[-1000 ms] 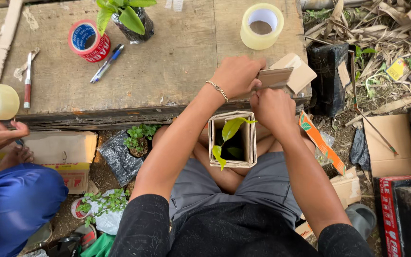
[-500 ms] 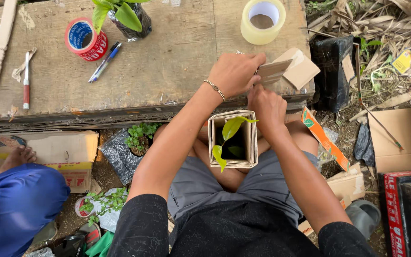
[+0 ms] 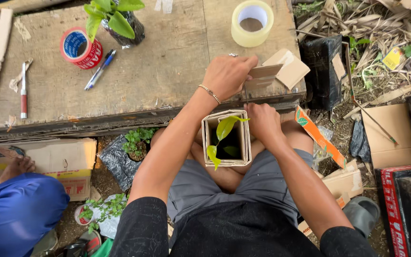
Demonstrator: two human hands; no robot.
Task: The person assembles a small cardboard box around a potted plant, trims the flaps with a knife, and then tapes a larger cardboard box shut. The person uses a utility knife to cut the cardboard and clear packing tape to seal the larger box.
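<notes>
While left hand [image 3: 227, 75] grips cardboard strip [image 3: 263, 72], right hand [image 3: 261, 121] steadies cardboard sleeve [image 3: 206, 138], clear tape roll [image 3: 252, 22] above

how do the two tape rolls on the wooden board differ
The red tape roll lies at the board's left beside a blue pen; the pale yellowish tape roll lies at the right, nearer the left hand, and looks larger. Both lie flat, hole up.
</notes>
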